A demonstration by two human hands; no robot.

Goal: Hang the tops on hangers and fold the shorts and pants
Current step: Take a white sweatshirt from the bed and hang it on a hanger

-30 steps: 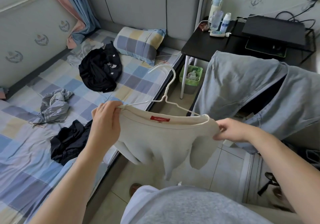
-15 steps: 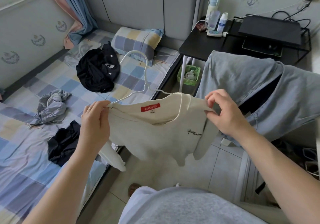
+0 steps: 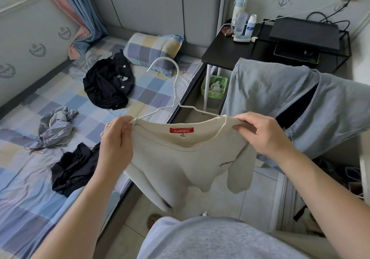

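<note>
Dead centre: cream top [image 3: 180, 158] now stretched level over white hanger [image 3: 175, 90], hook swung up to 12 o'clock. Left hand [image 3: 115, 138] pinches 9 o'clock shoulder, right hand [image 3: 264, 136] clamps 3 o'clock shoulder. Looks seated; ready to hang.

The bed [image 3: 24, 188], spread with a pastel checked sheet, carries a matching checked pillow [image 3: 154, 48] at its head, a crumpled black garment with white crosses [image 3: 109, 82], a bunched grey-blue garment [image 3: 55, 126] and a dark rumpled garment [image 3: 74, 168] near its edge.
</note>
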